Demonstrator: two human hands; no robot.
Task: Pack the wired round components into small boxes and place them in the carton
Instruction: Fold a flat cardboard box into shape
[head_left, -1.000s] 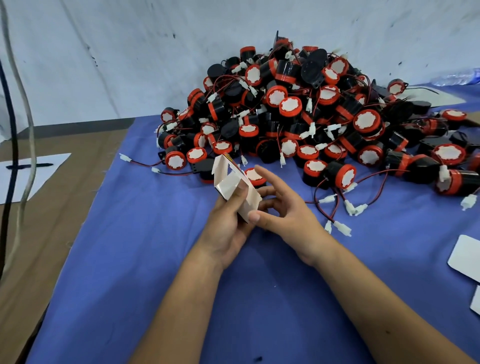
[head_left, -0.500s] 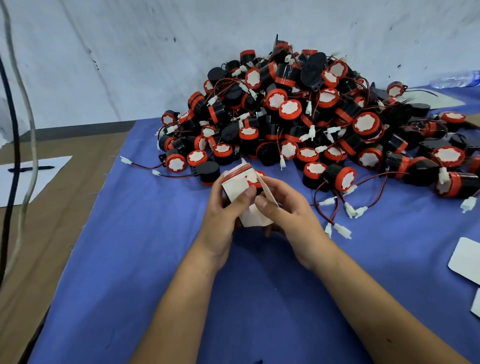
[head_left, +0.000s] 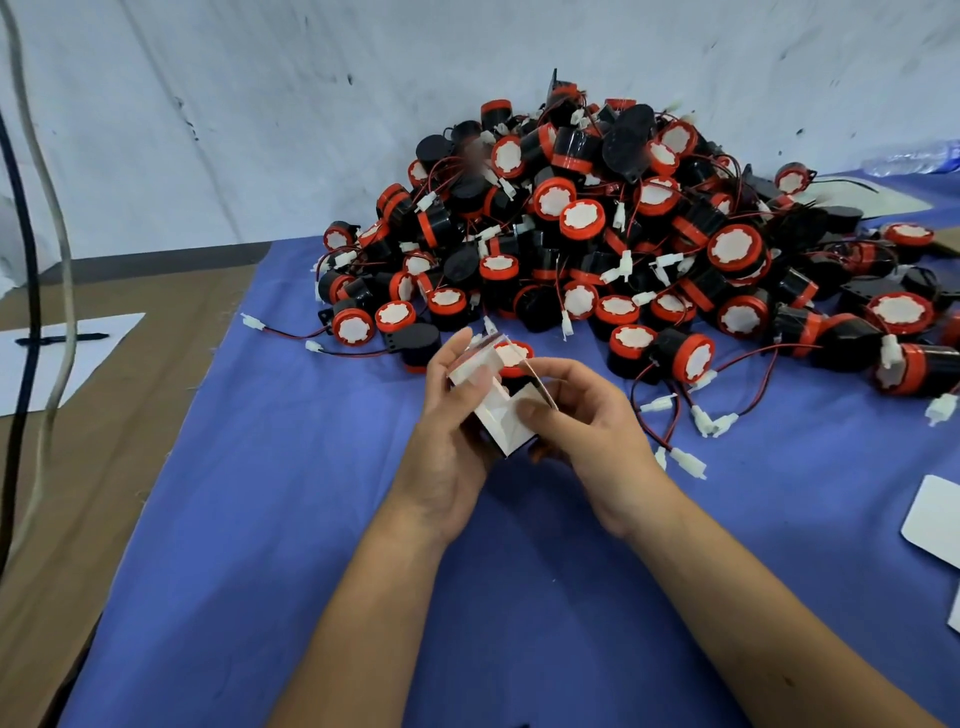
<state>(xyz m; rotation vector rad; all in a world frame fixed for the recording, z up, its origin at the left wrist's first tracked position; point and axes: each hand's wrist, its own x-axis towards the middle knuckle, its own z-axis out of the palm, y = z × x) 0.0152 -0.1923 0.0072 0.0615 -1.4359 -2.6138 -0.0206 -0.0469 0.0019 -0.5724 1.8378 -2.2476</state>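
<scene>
A big heap of black-and-red round components (head_left: 613, 234) with red-black wires and white plugs lies on the blue cloth at the back. Just in front of it, both my hands hold one small white cardboard box (head_left: 501, 421) above the cloth. My left hand (head_left: 452, 426) grips its left side with the thumb on an upper flap. My right hand (head_left: 582, 415) pinches a thin flap on its right side. The box's top is open and dark inside. No carton is in view.
Flat white cards (head_left: 935, 519) lie at the right edge of the blue cloth (head_left: 291, 571). To the left is a brown surface with a white sheet and black pen (head_left: 62, 339). Two cables (head_left: 31, 260) hang at the far left. Loose plugs (head_left: 685, 462) lie beside my right hand.
The flat box blank has been opened into a box shape between my hands. Both hands turned it and my right thumb shifted onto the side flap.
</scene>
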